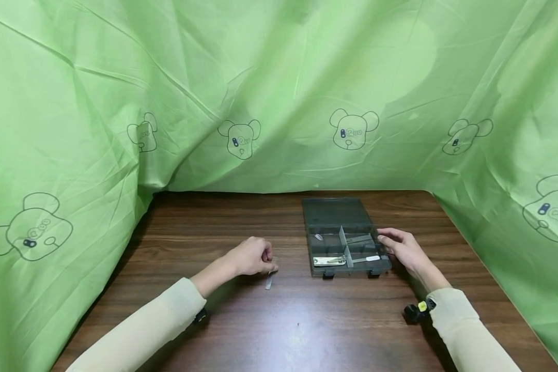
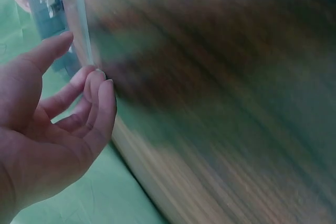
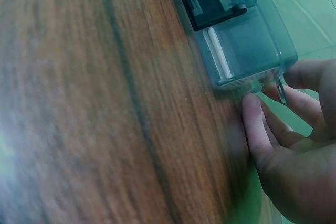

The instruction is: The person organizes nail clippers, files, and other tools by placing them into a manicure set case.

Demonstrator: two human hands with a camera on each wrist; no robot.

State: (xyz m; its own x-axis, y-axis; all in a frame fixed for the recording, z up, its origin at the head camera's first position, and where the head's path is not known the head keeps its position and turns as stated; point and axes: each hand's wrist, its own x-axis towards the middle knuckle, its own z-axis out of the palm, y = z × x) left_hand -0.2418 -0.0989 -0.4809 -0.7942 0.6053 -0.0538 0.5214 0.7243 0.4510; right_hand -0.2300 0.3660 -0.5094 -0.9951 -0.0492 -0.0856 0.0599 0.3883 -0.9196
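Note:
A thin clear strip [image 1: 268, 281] lies under and in front of my left hand [image 1: 253, 257]. In the left wrist view, that hand's thumb stands apart from its bent fingers, and one end of the strip [image 2: 83, 22] meets the fingertips. My right hand [image 1: 405, 250] is at the right side of a grey see-through compartment box [image 1: 316, 271] with its lid laid back. In the right wrist view, the fingers [image 3: 302, 74] pinch a small clear tab [image 3: 283, 92] at the box's end. A nail clipper [image 1: 323, 262] lies in the front left compartment.
Inside the box are a white-ended metal tool [image 1: 372, 259], a slim tool [image 1: 359, 239] and a small pale piece [image 1: 318, 237]. Black latches [image 1: 328, 275] stick out from its front. A green curtain [image 1: 279, 103] encloses the wooden table [image 1: 242, 330] at the back and sides.

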